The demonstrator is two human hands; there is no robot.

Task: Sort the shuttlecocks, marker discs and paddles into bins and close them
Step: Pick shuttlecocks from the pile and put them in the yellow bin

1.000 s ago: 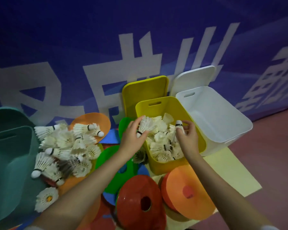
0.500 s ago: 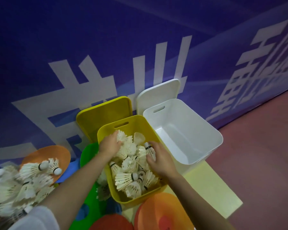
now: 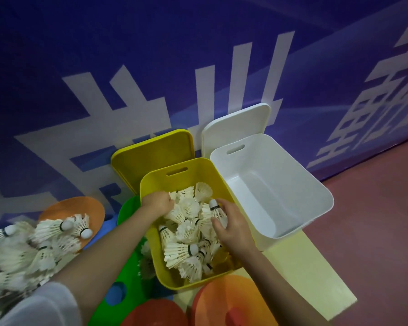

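Observation:
An open yellow bin stands against the wall, holding several white feather shuttlecocks. Both my hands are inside it. My left hand is at the bin's back left, fingers curled round the feathers of a shuttlecock. My right hand is at the right side and grips a shuttlecock with its cork pointing up. A loose pile of more shuttlecocks lies on the floor at the left. Marker discs lie in front: orange, red, green.
A white bin stands open right of the yellow one, nothing inside. A yellow lid and a white lid lean on the blue banner wall behind. An orange flat piece lies under the pile. A pale yellow mat lies beneath the bins.
Both hands have gone from the bin's rim down among the shuttlecocks inside. The view has swung right, so the floor pile now sits at the left edge.

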